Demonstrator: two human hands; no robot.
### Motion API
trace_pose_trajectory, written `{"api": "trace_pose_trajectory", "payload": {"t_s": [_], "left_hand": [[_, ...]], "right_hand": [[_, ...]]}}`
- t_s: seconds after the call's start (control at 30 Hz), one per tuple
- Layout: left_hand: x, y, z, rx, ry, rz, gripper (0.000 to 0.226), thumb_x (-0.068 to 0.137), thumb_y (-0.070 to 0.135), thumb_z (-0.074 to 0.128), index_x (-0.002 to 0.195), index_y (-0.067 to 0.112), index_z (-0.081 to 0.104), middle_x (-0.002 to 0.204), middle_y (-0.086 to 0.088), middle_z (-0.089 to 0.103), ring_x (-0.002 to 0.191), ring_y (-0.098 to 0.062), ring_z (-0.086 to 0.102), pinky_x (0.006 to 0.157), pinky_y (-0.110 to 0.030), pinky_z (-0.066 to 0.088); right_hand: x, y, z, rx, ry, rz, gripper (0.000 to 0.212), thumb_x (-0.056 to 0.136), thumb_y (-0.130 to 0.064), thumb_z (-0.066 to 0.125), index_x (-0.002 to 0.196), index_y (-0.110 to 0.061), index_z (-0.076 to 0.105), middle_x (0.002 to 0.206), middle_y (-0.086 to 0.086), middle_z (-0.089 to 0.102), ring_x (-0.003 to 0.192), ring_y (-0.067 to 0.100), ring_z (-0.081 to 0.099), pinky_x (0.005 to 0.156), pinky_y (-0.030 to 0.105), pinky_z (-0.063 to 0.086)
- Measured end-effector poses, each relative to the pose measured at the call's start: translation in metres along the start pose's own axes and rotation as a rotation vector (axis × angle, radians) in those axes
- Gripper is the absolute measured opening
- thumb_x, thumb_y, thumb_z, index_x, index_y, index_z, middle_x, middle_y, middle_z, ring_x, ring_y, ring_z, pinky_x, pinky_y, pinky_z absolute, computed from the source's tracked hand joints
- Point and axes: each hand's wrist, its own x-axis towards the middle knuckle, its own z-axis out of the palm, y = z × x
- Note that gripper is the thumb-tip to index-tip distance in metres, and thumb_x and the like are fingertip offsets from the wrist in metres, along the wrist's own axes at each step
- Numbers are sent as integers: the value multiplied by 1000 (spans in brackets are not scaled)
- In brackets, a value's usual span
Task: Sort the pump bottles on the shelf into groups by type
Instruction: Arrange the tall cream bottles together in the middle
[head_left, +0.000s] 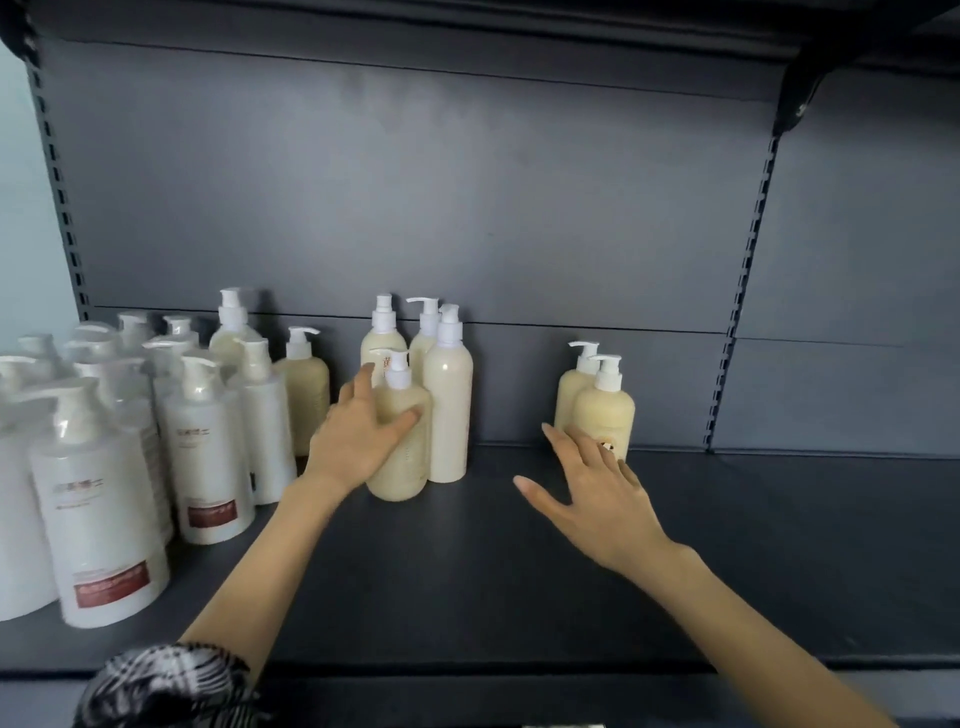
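Looking down onto a dark grey shelf (467, 571), with both bare arms reaching in. At far left stands a dense cluster of white bottles (104, 493) with red labels, seemingly one finished group. Just right of them, two cream bottles (306, 395) stand close against the cluster, one further back than the other.

In the middle, the left hand (358, 441) grips a short bottle (402, 467) that stands on the shelf. Its fingers (358, 384) curl round the bottle's left side and the thumb presses the front. Just behind and to the right of it stand several tall bottles (448, 410), cream and slimmer.

Well apart to the right, a pair (605, 415) of short, rounded cream bottles stands near the back panel. The right hand (597, 493) is spread wide, fingers straight, holding nothing. Its fingertips reach the base of the front bottle of the pair; whether they touch it cannot be told.

Judging by this layout, sorting is roughly halfway. The white group is gathered. Short and tall cream bottles are mixed in the middle, and the short ones are split across three spots.
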Motion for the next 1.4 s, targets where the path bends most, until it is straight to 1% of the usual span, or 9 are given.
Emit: {"api": "trace_pose_trajectory", "payload": {"t_s": [0.23,0.47,0.6,0.7,0.87,0.93,1.07,1.2,1.4], "left_hand": [[18,-16,26,-351,109,13,64,78,42,73,128,22,38,122,7,53,114,-17,54,94,-39,45],[6,-26,26,-530,119,7,55,67,52,78,109,30,50,98,22,63,91,6,60,75,-15,48],[2,-28,23,-645,40,35,46,70,46,71,111,33,54,109,17,63,101,2,59,84,-19,50],[1,-29,19,-707,7,55,29,81,38,63,109,37,58,114,13,63,100,4,59,83,-15,48],[1,-30,15,-771,-23,-11,21,93,36,52,109,29,63,115,4,66,103,-9,60,90,-34,48],[0,-32,16,-780,-21,-24,20,96,31,48,107,28,64,112,2,67,99,-12,61,86,-37,50],[-3,-35,16,-830,-28,-64,27,100,25,40,103,29,67,107,4,70,97,-11,66,72,-24,54],[-3,-35,16,-842,-36,-116,33,100,30,36,109,22,66,109,-1,69,97,-14,66,75,-28,56],[-8,-24,21,-904,-197,-82,37,100,35,33,109,21,67,99,9,72,91,-7,67,73,-27,56]], "right_hand": [[69,-22,28,324,34,-90,74,90,-64,36,150,-35,3,157,-7,13,141,15,23,109,40,31],[107,-69,52,751,221,-186,65,95,-49,42,149,-36,9,152,-5,19,134,12,33,100,31,35],[105,-74,67,848,300,-219,57,97,-44,42,149,-34,19,151,-9,14,136,4,23,108,26,25],[98,-68,74,722,387,-306,52,97,-45,39,145,-24,33,148,-1,21,136,8,25,110,27,25],[87,-66,70,722,307,-416,57,92,-52,41,141,-23,37,138,-11,28,122,-13,29,97,5,29],[82,-71,73,702,257,-452,59,89,-51,47,141,-27,33,133,-18,27,120,-7,33,89,14,37],[78,-81,77,710,268,-445,69,84,-46,60,140,-41,21,136,-17,26,126,9,33,84,29,41],[77,-82,75,752,241,-438,80,84,-36,67,141,-45,11,139,-17,24,126,12,41,86,39,51],[67,-65,66,637,292,-375,85,77,-38,67,141,-46,11,137,-12,27,122,17,45,78,38,50]]}}
